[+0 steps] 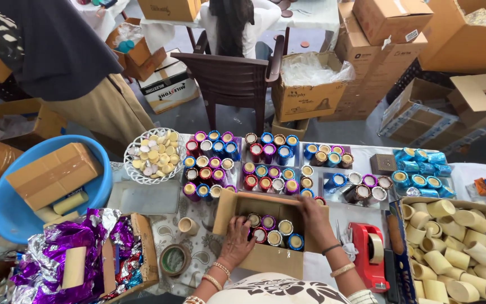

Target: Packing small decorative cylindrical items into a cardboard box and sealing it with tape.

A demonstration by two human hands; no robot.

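Cardboard brown box (265, 256) sits at six o'clock on the tabletop (344, 217); left hand (236, 239) and right hand (315, 222) both reach inside with fingers curled on foil-capped round tubs (274, 231), mid-packing; next, I judge, filling the empty row.

Foil cups (265, 174) crowding beyond box (265, 256)

An open brown cardboard box (265, 225) sat near centre on the table, flaps up, holding one row of foil-wrapped candle cups (274, 229) standing upright inside.
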